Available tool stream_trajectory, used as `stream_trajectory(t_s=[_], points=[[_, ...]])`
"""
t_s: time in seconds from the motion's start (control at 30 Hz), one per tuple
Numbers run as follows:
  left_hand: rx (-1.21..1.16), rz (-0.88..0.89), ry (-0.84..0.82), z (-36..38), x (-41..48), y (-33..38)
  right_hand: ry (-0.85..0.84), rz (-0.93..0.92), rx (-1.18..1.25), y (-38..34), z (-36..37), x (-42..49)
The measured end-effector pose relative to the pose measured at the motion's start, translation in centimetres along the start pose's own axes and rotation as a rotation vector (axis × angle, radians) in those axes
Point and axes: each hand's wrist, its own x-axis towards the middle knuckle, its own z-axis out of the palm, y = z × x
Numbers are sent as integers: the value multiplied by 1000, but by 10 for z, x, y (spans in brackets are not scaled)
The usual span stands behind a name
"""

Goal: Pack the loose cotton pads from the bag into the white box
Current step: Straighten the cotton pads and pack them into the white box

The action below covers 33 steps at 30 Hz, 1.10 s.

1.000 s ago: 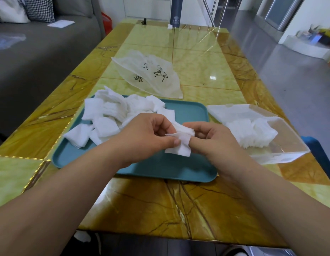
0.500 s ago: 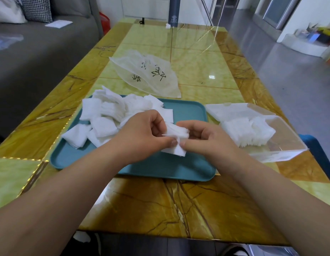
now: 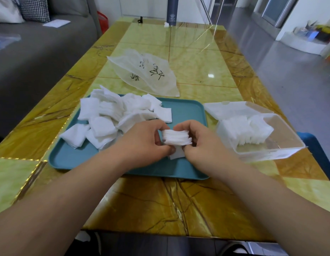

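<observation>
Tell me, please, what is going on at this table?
A person grips a small stack of white square cotton pads between the left hand and the right hand, just above a teal plastic tray. A loose heap of pads lies on the tray's left half. The translucent white lidded box at the right stands open, partly filled with packed pads. A limp translucent white bag lies behind the tray.

From my right grip (image 3: pixel 203 145) to the white box (image 3: pixel 289 145), the way is clear over the tray (image 3: pixel 190 111) rim and a narrow strip of desk (image 3: pixel 179 204). The box is open on top, lid (image 3: pixel 232 109) folded back. Packed pads (image 3: pixel 247 130) fill its left part; the right is bare. The loose heap (image 3: pixel 108 117) crowds the tray's left side.
</observation>
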Motion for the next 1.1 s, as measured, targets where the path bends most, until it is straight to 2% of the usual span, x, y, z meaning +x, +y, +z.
stream_trajectory(t_s=[0.17,0.33,0.43,0.57,0.63,0.73,0.93,1.1], points=[[21,23,-12,10,-5,7,-52,78,136,-9,9,-4],[-7,37,1,14,-13,13,-33,93,273,-11,11,-6],[-61,74,26,13,-13,21,-32,28,228,-17,-3,-13],[-139,99,107,8,-9,41,120,-79,125,-19,-36,-19],[-257,76,92,8,-6,56,170,-79,197,-18,-54,-26],[-402,127,-31,16,-1,83,210,-31,363,-13,-84,-36],[-463,207,-79,45,18,134,93,57,559,7,-136,-50],[-494,215,-87,72,37,170,249,140,729,25,-159,-53]])
